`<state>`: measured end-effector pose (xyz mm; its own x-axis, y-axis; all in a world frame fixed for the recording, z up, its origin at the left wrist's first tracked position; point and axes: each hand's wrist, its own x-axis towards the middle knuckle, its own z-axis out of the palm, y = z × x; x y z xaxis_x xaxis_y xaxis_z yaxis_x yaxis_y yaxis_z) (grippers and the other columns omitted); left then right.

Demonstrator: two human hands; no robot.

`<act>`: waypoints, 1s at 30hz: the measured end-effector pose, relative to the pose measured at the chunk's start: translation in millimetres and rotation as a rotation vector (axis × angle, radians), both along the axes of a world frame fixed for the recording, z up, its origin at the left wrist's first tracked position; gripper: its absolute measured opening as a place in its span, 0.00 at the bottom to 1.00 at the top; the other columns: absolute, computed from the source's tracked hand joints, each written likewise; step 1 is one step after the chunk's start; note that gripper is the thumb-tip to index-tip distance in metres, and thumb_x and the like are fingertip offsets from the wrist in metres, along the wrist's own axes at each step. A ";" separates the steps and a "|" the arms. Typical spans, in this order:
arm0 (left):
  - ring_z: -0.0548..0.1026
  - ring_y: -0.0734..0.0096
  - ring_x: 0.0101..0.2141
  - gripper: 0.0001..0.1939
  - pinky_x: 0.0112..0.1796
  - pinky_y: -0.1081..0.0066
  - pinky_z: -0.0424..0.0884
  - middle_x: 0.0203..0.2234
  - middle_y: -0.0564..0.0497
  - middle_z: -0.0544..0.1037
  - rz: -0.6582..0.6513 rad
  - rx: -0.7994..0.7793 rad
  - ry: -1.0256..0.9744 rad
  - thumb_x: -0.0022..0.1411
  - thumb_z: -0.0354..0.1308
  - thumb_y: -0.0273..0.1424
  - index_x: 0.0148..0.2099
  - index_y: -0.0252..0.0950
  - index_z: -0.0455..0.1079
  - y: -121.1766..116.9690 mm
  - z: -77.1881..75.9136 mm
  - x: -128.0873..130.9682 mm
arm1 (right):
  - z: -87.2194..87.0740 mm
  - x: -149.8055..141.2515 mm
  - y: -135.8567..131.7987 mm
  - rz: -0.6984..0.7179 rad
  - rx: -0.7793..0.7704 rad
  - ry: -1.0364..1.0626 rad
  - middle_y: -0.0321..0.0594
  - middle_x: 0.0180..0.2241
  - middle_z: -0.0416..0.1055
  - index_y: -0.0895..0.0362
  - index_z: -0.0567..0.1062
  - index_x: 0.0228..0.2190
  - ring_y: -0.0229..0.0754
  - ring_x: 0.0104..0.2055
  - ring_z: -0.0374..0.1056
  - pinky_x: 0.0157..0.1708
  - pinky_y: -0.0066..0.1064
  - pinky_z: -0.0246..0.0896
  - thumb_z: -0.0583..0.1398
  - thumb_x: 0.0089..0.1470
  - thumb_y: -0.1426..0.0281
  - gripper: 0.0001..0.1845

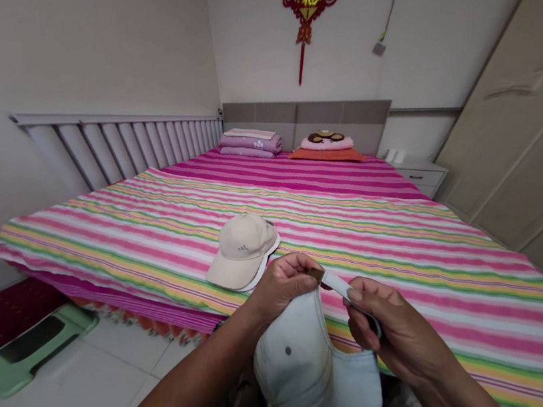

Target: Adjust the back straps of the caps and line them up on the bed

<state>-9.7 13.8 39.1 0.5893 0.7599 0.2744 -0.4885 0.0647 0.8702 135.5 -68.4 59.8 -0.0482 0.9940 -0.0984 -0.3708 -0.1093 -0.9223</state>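
From where I stand, the left hand (287, 283) has the brown buckle (317, 276) of a pale cap (296, 361) pinched between thumb and fingers, while the right hand (385, 315) grips the light strap (337, 284) a little to the right. Held at two places like that, the strap runs fairly straight between them, and I'd say the grip keeps its fastening steady and in plain sight. The cap's body hangs below, over the person's lap at the near side of the bed, probably so that its weight doesn't get in the fingers' way.

Just beyond, slightly left, a beige cap (243, 242) lies on the striped cover (408, 238), its brim pointing near and left, with a white brim (258, 278) showing beneath; they look stacked to save room. At the far end, folded bedding (250, 144) sits on the left, against the headboard (320, 116), seemingly tidied away. A green stool (62, 330) stands on the floor, near left.
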 end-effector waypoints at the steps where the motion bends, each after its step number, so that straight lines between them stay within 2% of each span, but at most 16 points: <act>1: 0.69 0.77 0.26 0.17 0.30 0.76 0.60 0.25 0.50 0.73 0.013 -0.007 0.008 0.40 0.67 0.35 0.32 0.30 0.70 -0.2 -0.4 -0.4 | -1.0 -0.8 -0.1 -0.002 0.001 0.004 0.28 0.08 0.57 0.58 0.64 0.16 0.26 0.10 0.47 0.13 0.21 0.40 0.64 0.41 0.64 0.16; 6: 0.68 0.77 0.26 0.18 0.30 0.76 0.60 0.25 0.51 0.72 0.061 0.001 0.000 0.37 0.68 0.33 0.31 0.31 0.69 -1.2 -2.5 -0.9 | -7.0 -4.5 -0.9 -0.005 -0.008 0.008 0.28 0.08 0.57 0.59 0.64 0.17 0.26 0.10 0.47 0.13 0.21 0.40 0.63 0.42 0.63 0.16; 13: 0.69 0.73 0.31 0.14 0.37 0.70 0.62 0.25 0.51 0.72 0.086 0.153 -0.029 0.38 0.68 0.28 0.30 0.32 0.69 -2.5 0.7 -1.8 | -5.5 2.2 0.8 0.039 0.010 -0.142 0.29 0.10 0.60 0.59 0.65 0.18 0.26 0.10 0.49 0.13 0.21 0.41 0.62 0.43 0.62 0.16; 18: 0.69 0.74 0.31 0.12 0.36 0.72 0.63 0.26 0.51 0.72 0.075 0.298 0.057 0.41 0.66 0.27 0.32 0.32 0.70 -0.9 3.6 -5.2 | 0.0 5.0 4.9 0.048 0.015 -0.285 0.30 0.11 0.60 0.60 0.67 0.17 0.27 0.11 0.52 0.12 0.21 0.43 0.62 0.42 0.59 0.18; 30: 0.71 0.70 0.34 0.13 0.40 0.67 0.65 0.29 0.48 0.74 0.160 0.572 0.306 0.47 0.63 0.33 0.36 0.32 0.70 -0.2 10.8 -12.2 | 2.9 6.4 10.8 0.062 0.024 -0.294 0.27 0.08 0.54 0.60 0.69 0.18 0.27 0.11 0.45 0.12 0.22 0.36 0.63 0.40 0.61 0.15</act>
